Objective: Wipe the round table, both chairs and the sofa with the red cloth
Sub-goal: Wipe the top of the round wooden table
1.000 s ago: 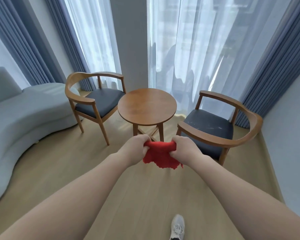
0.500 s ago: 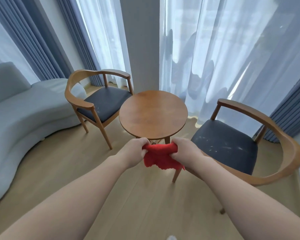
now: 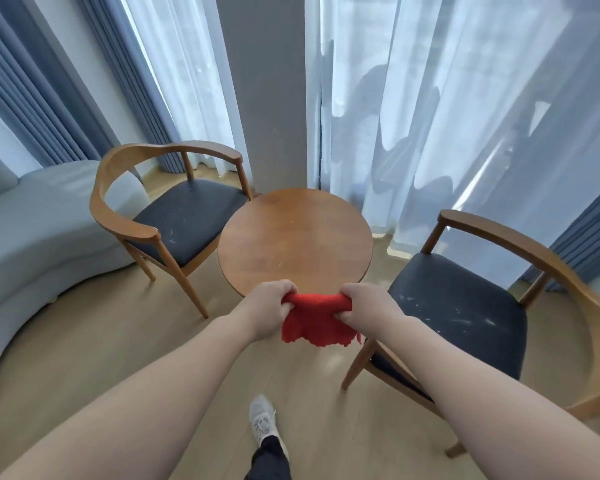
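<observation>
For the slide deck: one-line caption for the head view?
Left hand and right hand grip the red cloth before the round table, left chair and right chair flanking it, sofa at far left.

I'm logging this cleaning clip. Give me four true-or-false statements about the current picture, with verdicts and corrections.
1. Left hand and right hand both grip the red cloth. True.
2. The red cloth lies spread on the round table. False: it hangs bunched from the hands.
3. The left chair and right chair have pale marks on their dark seats. True.
4. The sofa stands right of the round table. False: it is left, beyond the left chair.
</observation>
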### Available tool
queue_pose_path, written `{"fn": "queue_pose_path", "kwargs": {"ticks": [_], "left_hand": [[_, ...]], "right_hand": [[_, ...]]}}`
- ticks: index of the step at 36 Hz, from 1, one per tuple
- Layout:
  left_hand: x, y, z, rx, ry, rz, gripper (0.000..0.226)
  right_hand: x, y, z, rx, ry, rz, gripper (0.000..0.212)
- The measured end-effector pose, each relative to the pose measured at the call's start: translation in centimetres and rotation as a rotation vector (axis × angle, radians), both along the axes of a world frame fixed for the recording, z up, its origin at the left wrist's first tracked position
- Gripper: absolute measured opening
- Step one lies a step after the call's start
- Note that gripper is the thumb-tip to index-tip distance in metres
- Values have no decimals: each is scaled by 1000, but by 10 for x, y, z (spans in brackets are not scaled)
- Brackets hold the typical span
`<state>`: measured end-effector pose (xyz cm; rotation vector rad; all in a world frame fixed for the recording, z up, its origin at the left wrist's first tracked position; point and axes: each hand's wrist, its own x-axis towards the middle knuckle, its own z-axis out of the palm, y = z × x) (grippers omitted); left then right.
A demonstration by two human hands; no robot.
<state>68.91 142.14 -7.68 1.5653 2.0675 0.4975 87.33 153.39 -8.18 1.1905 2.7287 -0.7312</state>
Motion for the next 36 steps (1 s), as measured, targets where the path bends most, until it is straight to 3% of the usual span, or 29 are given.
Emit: {"fn": "queue_pose_path", "kwargs": {"ticks": [17, 28, 36], "left_hand": [[-112, 187, -67, -85, -24, -250, 24], [-128, 287, -148, -130, -45, -177, 24], [-125, 359, -203, -57, -64, -65, 28]], "right_hand": [[-96, 140, -61, -74, -132, -253, 12], [-116, 246, -134, -133, -217, -214, 14], [-123, 325, -187, 50, -149, -192, 12]]}}
